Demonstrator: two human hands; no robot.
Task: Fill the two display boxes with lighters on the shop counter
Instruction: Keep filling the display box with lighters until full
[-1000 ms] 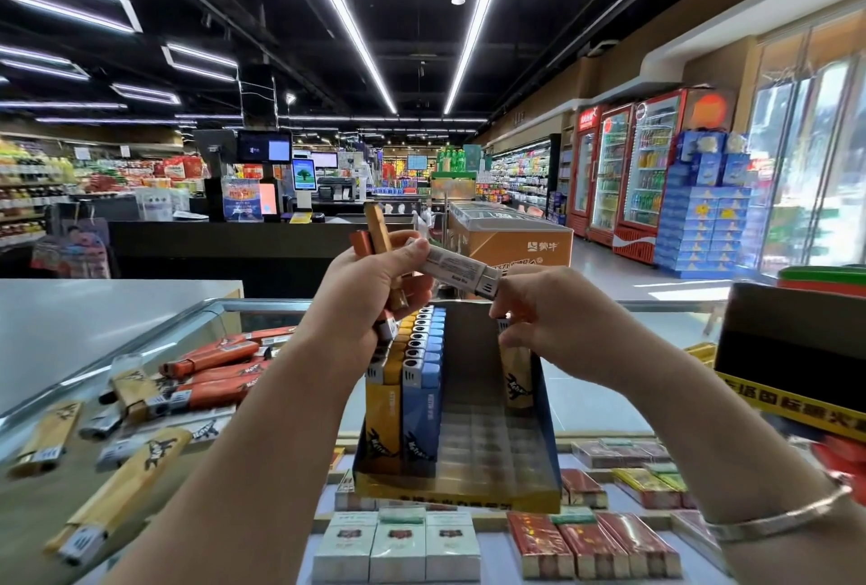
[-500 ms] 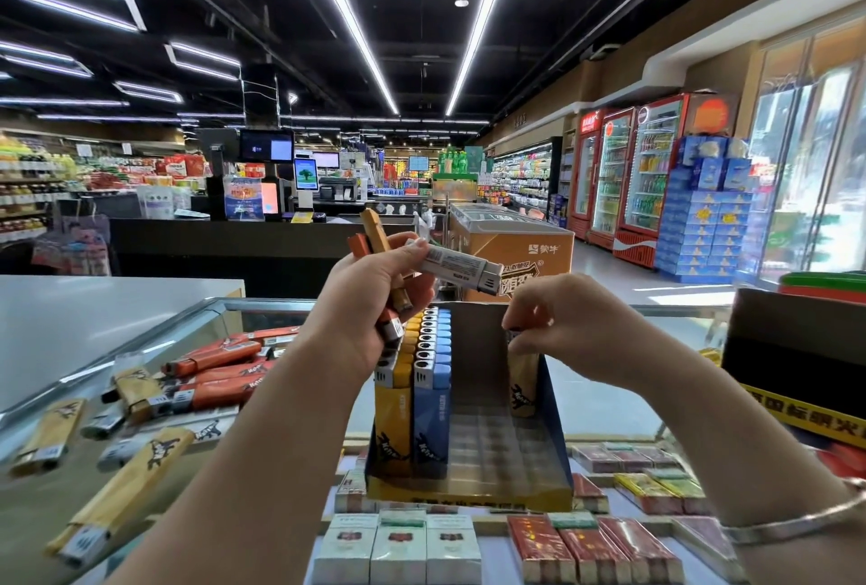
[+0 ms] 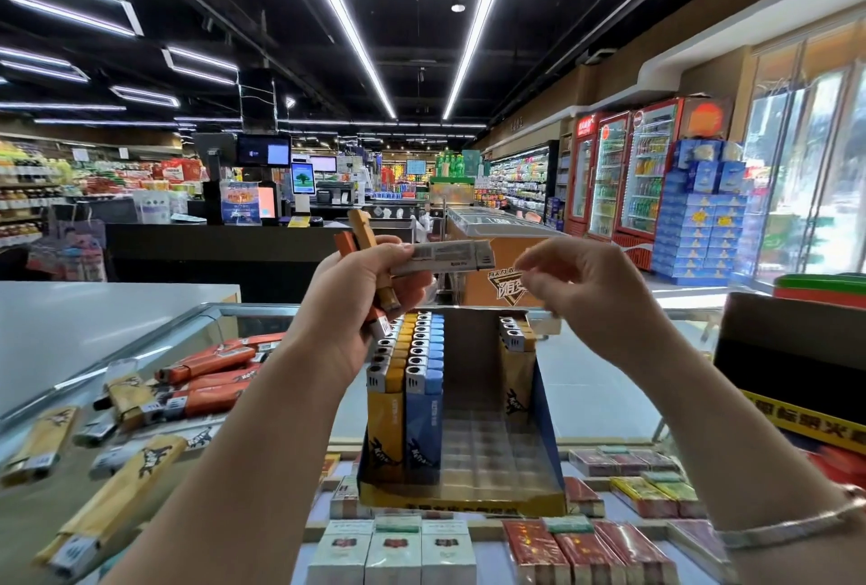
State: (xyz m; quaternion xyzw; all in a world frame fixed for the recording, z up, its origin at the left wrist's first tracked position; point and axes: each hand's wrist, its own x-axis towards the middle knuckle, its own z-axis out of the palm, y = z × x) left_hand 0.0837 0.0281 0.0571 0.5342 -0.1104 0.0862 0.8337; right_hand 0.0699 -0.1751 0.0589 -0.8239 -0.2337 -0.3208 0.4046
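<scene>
A blue-and-yellow display box (image 3: 546,439) stands on the glass counter. It holds a yellow row (image 3: 389,401) and a blue row of lighters (image 3: 424,401) at its left, and a few yellow lighters (image 3: 515,359) at its right. My left hand (image 3: 361,303) is above the box, gripping a bunch of lighters: a grey one (image 3: 445,256) sticking out rightward, an orange one (image 3: 363,228) pointing up. My right hand (image 3: 590,294) hovers beside the grey lighter's tip with fingers loosely curled, holding nothing. A second, dark box (image 3: 796,350) stands at the right.
Loose orange lighters (image 3: 211,373) and yellow lighters (image 3: 122,491) lie scattered on the counter (image 3: 281,326) at the left. Cigarette packs (image 3: 398,551) show under the glass in front. A checkout desk (image 3: 211,251) and drink fridges (image 3: 623,176) are far behind.
My right hand has let go of the yellow lighter it set in the box's right column and risen toward the grey lighter in my left hand. My left hand stayed put.
</scene>
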